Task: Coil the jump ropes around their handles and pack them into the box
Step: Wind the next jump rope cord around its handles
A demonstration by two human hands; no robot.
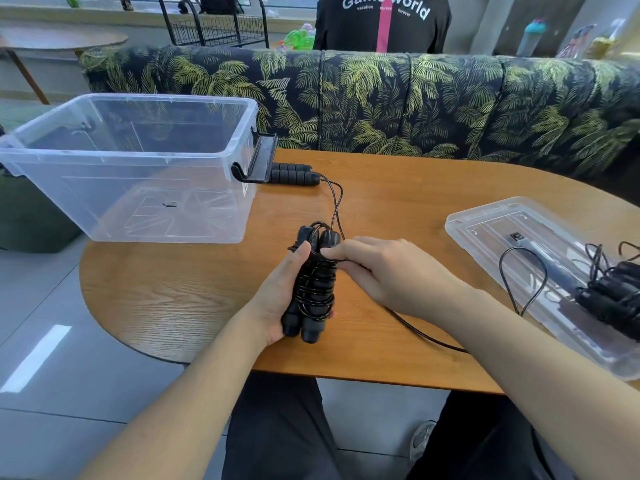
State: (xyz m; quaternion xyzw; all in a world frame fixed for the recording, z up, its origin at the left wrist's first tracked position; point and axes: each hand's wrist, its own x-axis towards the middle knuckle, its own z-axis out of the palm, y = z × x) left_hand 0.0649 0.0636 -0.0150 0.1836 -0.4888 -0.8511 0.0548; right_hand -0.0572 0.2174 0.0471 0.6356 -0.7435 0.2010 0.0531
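Left grip is wrapped round a pair of black handles bound in coiled rope, upright just above the counter. Right grip pinches the rope at the bundle's top. Loose rope trails under the right forearm. Second jump rope lies beside the clear box; a third rests on the lid.

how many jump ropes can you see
3: one gripped in the left hand, its rope being wound; one beside the box; one on the lid. More may be hidden there.
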